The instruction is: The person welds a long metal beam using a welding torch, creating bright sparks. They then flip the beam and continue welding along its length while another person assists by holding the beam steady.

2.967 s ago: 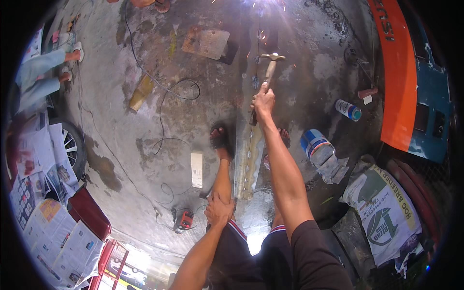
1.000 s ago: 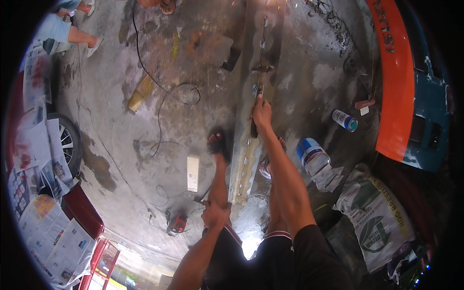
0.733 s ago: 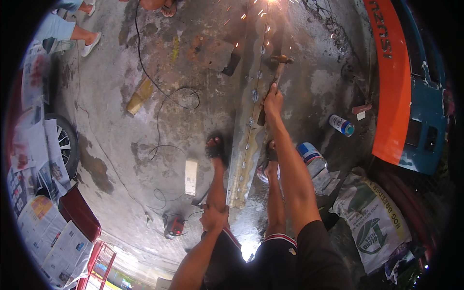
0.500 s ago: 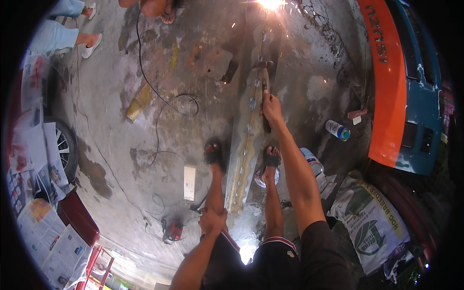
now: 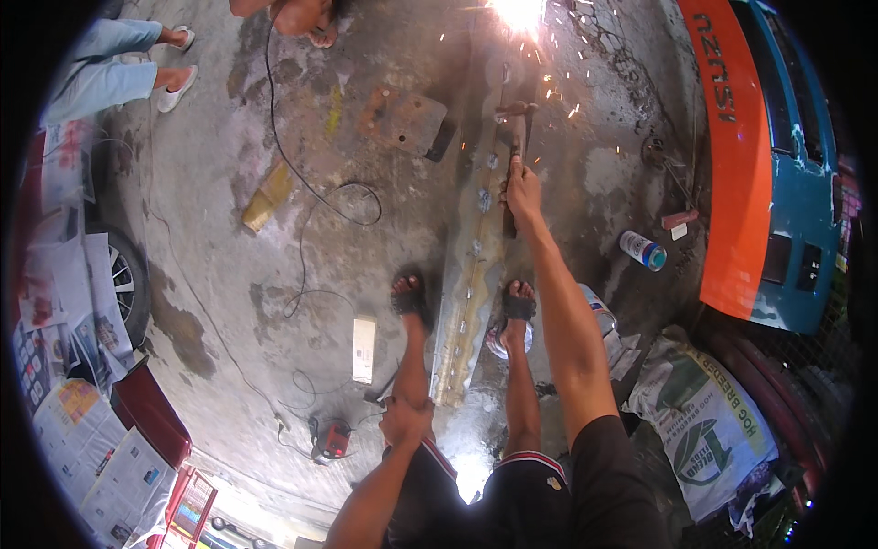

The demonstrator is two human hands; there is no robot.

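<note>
My right hand (image 5: 522,194), at the end of an outstretched arm, is closed round the handle of a hammer (image 5: 517,111). The hammer's head is over the far part of a long metal beam (image 5: 455,352), which lies on the floor between my feet. Along the beam's seam run several weld spots (image 5: 484,199). Whether the hammer touches the metal I cannot tell. Bright welding glare (image 5: 519,11) throws sparks at the beam's far end. My left hand (image 5: 405,420) is wrapped round my left knee.
Another person's feet (image 5: 322,35) are by the glare; someone in light trousers (image 5: 114,78) stands far left. A black cable (image 5: 279,146) crosses the concrete. A rusty plate (image 5: 402,121), a can (image 5: 642,250), a white sack (image 5: 700,425) and an orange-and-teal vehicle panel (image 5: 739,183) lie around.
My right hand and the hammer have shifted slightly right and upward in view. The glare and sparks have grown. My left hand stays on the knee.
</note>
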